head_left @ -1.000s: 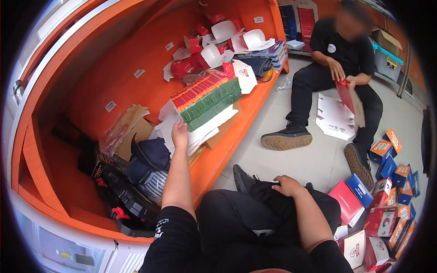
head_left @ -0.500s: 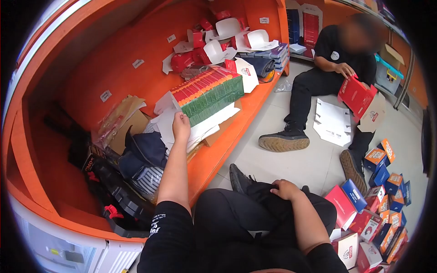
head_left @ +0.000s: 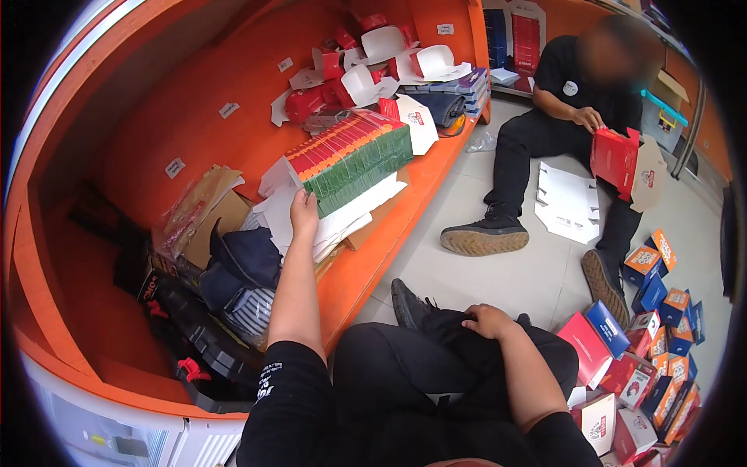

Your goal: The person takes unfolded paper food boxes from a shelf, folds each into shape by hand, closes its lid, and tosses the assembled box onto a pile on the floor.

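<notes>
My left hand (head_left: 304,212) is at the near left corner of a long row of flat red, orange and green packs (head_left: 354,163), its fingers pressed together there. Clear film seems to wrap the row, which lies on white sheets (head_left: 359,210) on the orange shelf. My right hand (head_left: 489,321) rests over my bent knee, holding nothing, with its fingers loosely laid out.
Red and white opened cartons (head_left: 362,86) pile up behind the packs. A dark blue cloth bag (head_left: 245,253) lies left of my arm. Opposite, a seated person handles a red carton (head_left: 615,159) near a white unfolded carton (head_left: 566,204). Several small boxes (head_left: 642,268) cover the floor at right.
My left hand stays at the end of the packs, whose row has shifted slightly there. The other person's red carton has turned and moved a little right. My right hand remains on my knee.
</notes>
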A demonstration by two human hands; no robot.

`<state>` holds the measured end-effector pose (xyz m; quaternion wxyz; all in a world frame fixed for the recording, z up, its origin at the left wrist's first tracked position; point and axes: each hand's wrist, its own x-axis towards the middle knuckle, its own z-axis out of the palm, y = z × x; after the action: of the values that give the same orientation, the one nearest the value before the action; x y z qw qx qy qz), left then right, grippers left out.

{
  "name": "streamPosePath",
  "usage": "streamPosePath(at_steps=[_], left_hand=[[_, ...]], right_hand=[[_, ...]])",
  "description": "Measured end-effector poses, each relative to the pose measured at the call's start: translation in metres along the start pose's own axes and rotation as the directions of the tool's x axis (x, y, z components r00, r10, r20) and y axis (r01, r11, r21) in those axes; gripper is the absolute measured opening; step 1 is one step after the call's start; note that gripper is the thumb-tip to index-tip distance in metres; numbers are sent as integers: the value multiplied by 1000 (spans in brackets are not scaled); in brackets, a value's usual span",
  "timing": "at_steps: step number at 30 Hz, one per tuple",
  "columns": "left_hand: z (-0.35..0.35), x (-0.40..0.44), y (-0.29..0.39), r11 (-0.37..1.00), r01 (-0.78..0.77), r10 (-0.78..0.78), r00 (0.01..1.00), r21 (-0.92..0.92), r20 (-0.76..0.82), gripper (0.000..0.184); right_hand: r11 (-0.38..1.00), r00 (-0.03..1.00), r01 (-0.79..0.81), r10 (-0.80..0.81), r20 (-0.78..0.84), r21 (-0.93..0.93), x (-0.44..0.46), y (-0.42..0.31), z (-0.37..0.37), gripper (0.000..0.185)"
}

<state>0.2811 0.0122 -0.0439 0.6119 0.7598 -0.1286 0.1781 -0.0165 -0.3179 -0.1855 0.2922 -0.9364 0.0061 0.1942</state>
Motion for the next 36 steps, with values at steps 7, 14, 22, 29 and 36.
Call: streamPosePath(at_steps=[7,14,22,29,36], left_hand=[[7,-3,1,963,-80,115,986,258,-121,20],[21,-20,-4,947,-137,237,906,289,-350,22],[-9,-14,-22,930,15,-1,999,366,-38,29],[-16,-11,-22,915,33,-33,999,401,-6,35],[-4,-23,-12,907,-8,62,992,420,-114,32]], right_hand=[[1000,1000,6,-6,4,15,-1,0,-3,43],[1000,1000,1,-1,12,23,-3,-1,-5,43],[1000,1000,16,-16,8,4,-3,-1,-4,43],[1000,1000,-3,3,-11,1,-4,-4,-3,42],[1000,1000,14,-13,-12,19,-3,-1,-3,42]])
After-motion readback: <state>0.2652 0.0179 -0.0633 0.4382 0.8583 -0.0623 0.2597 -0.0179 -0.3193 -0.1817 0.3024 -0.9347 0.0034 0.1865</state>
